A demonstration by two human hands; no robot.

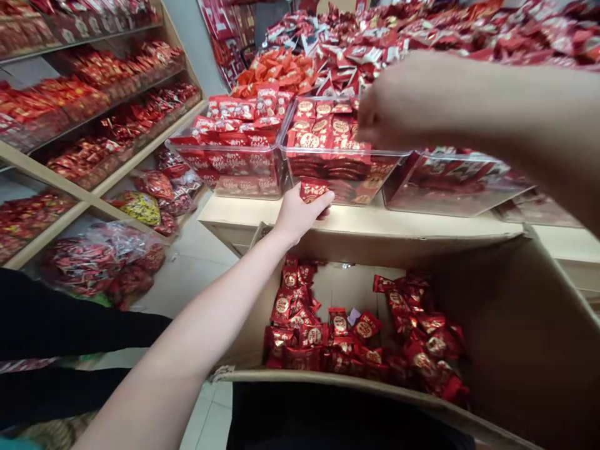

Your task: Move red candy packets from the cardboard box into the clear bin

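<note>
My left hand (300, 212) grips a red wrapped candy packet (314, 190) between thumb and fingers, just in front of the middle clear plastic bin (328, 152). That bin holds rows of red packets (309, 139) with round gold print. Above its right side, my right hand (391, 103) is smeared by motion, its fingers bent down and partly hidden. Whether it holds anything does not show. Below both hands stands an open cardboard box (398, 247), with loose red packets (314, 334) lying on its bottom at the left, front and right.
A second clear bin (225, 150) of red packets stands left of the middle one, and another (459, 187) to its right. Behind them rise heaps of candy (276, 69). Wooden shelves (84, 203) with more candy fill the left side. Bagged candy (98, 256) sits low there.
</note>
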